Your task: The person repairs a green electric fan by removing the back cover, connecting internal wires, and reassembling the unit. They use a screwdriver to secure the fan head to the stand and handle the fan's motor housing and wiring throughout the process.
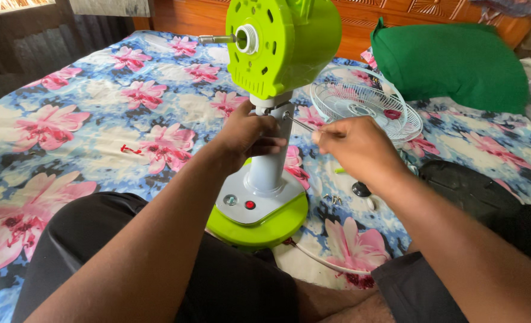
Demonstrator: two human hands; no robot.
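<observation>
While the left hand is wrapped around the grey neck of a small green fan, gripping it just under the motor housing, the right hand pinches a thin screwdriver whose tip meets a screw at the joint between neck and housing. The fan stands upright on its green base between the person's knees, on a bed with a blue and pink flowered sheet. Its front is bare: the shaft sticks out to the left with no blade on it. A white grille lies on the sheet just behind the right hand, a few loose screws rest near the base, and a green pillow sits by the headboard.

The work in hand looks like turning the neck screw. Whether it goes in or out cannot be told. The next move calls for a steady left grip and the tip kept square in the screw head.
</observation>
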